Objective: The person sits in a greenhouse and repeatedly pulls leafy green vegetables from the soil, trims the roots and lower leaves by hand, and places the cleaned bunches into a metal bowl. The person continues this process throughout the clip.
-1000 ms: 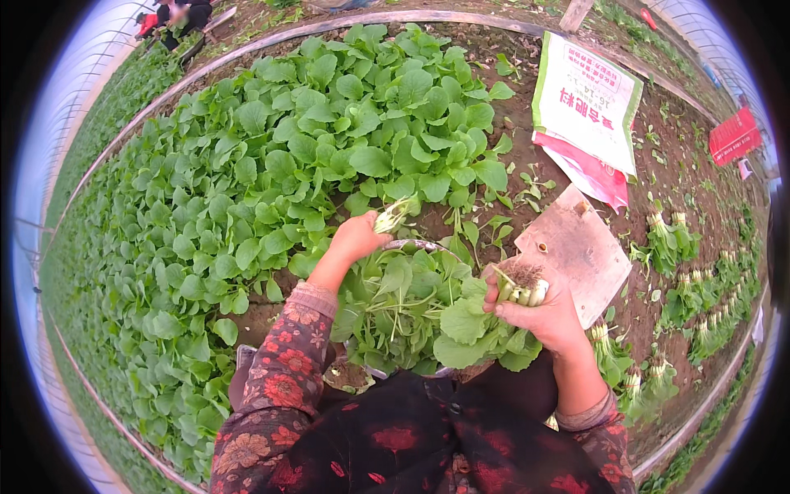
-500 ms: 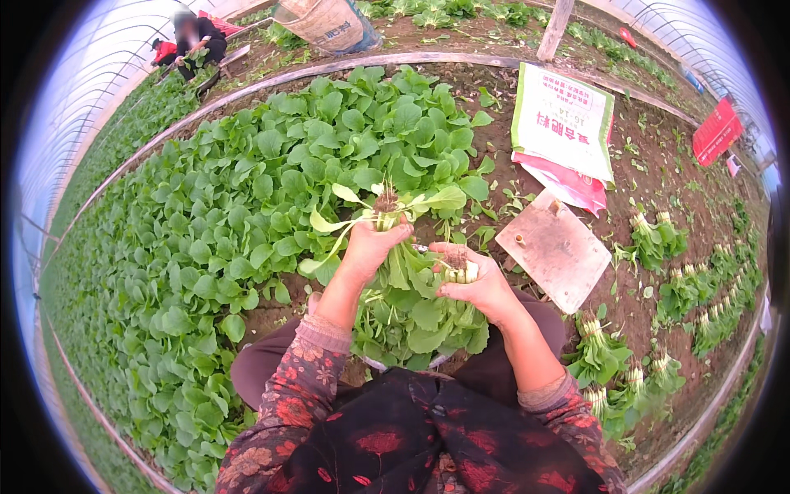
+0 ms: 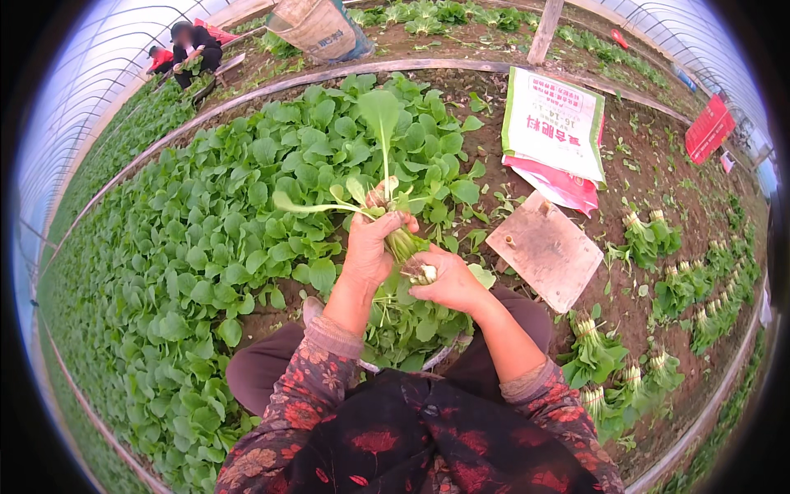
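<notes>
My left hand (image 3: 368, 251) is closed round a bunch of leafy greens (image 3: 402, 244), roots up, with a few loose leaves sticking out above the fist. Close beside it, my right hand (image 3: 453, 284) grips a smaller clump of greens (image 3: 425, 273), its white stem ends and soil-covered roots showing between thumb and fingers. Whether the right fingers also hold a small tool cannot be seen. Under both hands, more cut greens (image 3: 403, 329) lie heaped between my knees in a container with a pale rim (image 3: 438, 359).
Dense growing greens (image 3: 189, 239) fill the left. To the right are a stained board (image 3: 547, 251), a fertilizer sack (image 3: 553, 123) and several tied bunches (image 3: 594, 350) on soil. A large bucket (image 3: 317, 29) and wooden post (image 3: 545, 33) stand beyond. Two people (image 3: 196, 53) crouch far left.
My right hand has moved left and slightly down, nearer the left hand. The bunch in my left hand has turned, and one long leaf now points upward.
</notes>
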Available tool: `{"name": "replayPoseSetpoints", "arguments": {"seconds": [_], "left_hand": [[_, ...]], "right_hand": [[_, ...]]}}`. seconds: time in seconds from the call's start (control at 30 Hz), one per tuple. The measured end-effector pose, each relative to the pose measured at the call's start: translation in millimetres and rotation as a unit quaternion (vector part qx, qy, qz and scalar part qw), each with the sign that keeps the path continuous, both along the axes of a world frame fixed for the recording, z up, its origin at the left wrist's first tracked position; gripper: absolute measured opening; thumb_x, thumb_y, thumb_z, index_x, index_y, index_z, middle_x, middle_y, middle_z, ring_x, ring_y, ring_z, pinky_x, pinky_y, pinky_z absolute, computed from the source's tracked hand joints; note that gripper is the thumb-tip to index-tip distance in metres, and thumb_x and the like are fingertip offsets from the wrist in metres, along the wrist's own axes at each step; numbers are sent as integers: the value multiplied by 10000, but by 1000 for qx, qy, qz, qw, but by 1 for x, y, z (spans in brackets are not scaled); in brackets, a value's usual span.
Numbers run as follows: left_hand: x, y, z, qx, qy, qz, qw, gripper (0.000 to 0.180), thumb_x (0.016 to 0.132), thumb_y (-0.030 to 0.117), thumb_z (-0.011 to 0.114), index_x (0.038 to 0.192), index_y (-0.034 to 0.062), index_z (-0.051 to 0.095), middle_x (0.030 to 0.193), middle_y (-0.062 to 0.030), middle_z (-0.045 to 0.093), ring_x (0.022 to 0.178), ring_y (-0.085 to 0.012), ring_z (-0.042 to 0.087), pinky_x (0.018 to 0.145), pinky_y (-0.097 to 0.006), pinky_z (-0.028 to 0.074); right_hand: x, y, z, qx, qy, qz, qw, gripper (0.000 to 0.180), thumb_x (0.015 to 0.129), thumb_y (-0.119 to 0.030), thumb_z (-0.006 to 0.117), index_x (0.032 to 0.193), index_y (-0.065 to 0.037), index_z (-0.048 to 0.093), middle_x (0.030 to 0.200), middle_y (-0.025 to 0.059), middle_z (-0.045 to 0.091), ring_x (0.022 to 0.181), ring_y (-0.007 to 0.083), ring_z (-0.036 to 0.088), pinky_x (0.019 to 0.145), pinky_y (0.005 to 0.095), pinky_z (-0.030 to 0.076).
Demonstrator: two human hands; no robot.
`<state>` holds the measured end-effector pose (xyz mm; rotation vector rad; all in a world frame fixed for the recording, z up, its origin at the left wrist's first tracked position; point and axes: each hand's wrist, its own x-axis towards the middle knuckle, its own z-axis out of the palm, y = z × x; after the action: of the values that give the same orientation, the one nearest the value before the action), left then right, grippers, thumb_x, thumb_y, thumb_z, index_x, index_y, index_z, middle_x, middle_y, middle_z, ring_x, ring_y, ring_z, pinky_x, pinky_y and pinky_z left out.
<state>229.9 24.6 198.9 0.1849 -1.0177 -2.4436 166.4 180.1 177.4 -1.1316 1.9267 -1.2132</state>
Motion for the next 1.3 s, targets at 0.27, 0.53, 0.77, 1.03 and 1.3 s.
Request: {"name": "replayPoseSetpoints", "arguments": {"seconds": [0.27,0.53,0.77,1.03,1.3], "left_hand": [[-4,-34,2,-321,-101,89,938,281,790,-45,579,1063,11,618,898,-33,643,787,-136,634,697,-273,512],[-1,-81,-25,-314,-230,344,855,207,878,8,502,1071,55,562,774,-36,602,626,-120,590,547,-261,477],[73,-53,-85,-549,-513,-282,597,367,895,184,606,1226,42,538,809,-97,660,646,-164,644,673,-294,523],[35,-19,20,-352,-192,59,914,421,925,74,518,1339,39,450,1115,-78,608,866,-120,639,619,-205,446],[25,-35,27,-285,-201,-41,936,118,876,18,591,994,9,587,880,-18,655,689,-84,613,591,-219,497]], "right_hand": [[-3,2,19,47,121,-6,991,352,625,-150,714,961,-91,628,1013,232,593,947,376,595,825,399,482],[-12,8,9,55,110,-50,991,406,629,-137,715,1019,-70,627,1099,245,596,1040,375,581,897,376,462],[-18,18,6,9,90,-105,990,470,654,-176,717,1107,-89,630,1224,306,540,1254,402,464,972,390,431],[-16,18,5,-35,-30,-24,999,390,649,-117,731,1024,-52,650,973,121,643,1011,260,584,904,346,451],[-11,19,5,-58,-151,22,987,308,643,-46,734,946,-51,674,902,18,592,845,116,559,783,267,464]]}}
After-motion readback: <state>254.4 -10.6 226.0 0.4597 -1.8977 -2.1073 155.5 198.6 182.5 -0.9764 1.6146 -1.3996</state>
